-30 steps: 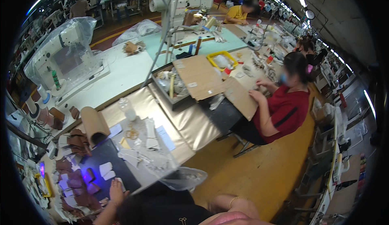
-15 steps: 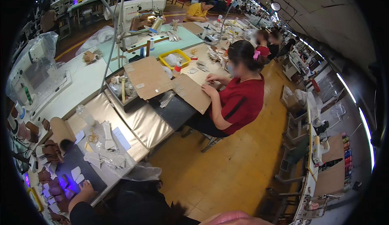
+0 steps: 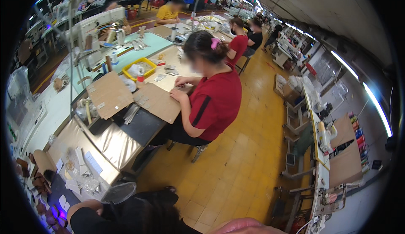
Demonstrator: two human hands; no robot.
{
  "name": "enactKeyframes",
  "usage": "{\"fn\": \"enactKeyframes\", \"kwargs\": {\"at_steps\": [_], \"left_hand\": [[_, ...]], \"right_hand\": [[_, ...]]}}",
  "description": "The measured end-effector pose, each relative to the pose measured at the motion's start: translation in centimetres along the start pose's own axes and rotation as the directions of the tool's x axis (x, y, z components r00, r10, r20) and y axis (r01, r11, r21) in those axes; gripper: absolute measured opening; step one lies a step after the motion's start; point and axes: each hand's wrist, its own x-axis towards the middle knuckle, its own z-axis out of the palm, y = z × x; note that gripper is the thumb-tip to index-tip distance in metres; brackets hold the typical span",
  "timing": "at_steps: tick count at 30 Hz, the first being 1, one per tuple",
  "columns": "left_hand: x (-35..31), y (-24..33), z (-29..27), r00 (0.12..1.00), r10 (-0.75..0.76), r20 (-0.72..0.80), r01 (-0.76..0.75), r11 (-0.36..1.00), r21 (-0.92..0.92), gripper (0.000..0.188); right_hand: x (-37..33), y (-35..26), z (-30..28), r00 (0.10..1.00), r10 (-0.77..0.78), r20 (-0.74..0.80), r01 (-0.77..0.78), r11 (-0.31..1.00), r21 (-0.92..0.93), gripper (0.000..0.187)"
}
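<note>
At the lower left, my left hand [image 3: 98, 209] is bent in against my black-clothed body, above the near edge of the work table. Its fingers are mostly hidden, so I cannot make out whether they hold anything. Beside it lies a dark mat [image 3: 58, 192] with small white cut pieces [image 3: 63, 202] on it. Brown pieces [image 3: 52, 218] under a violet light sit past the mat at the lower left rim. My right hand is out of view.
A co-worker in a red shirt [image 3: 217, 103] sits on a stool [image 3: 199, 151], hands on a brown board [image 3: 158, 101]. Clear plastic bags [image 3: 120, 192] hang at the table's edge. Nearby are a yellow tray [image 3: 126, 74], a sewing machine [image 3: 90, 31] and a yellow tiled floor [image 3: 219, 175].
My left hand has left the white pieces on the dark mat and drawn back toward my body. The view has swung right, so the table and co-worker sit further left.
</note>
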Motion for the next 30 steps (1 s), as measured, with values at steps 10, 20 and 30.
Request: {"fn": "enactKeyframes", "kwargs": {"at_steps": [10,20,30], "left_hand": [[5.6,24.9,-11.5,0.972,0.004,0.234,-0.031,0.993,0.112,0.057],[4.4,61.2,-18.7,0.798,0.124,0.589,-0.288,0.938,0.194,0.041],[-3.3,89.7,-24.0,0.811,0.200,0.549,-0.289,0.954,0.079,0.040]], "right_hand": [[3.0,5.0,-22.0,0.992,0.032,-0.123,-0.032,0.999,0.003,0.046],[7.1,9.1,-48.0,0.982,0.051,-0.182,-0.046,0.998,0.032,0.047],[14.8,12.9,-76.0,0.999,-0.024,0.044,0.023,1.000,0.020,0.047]]}}
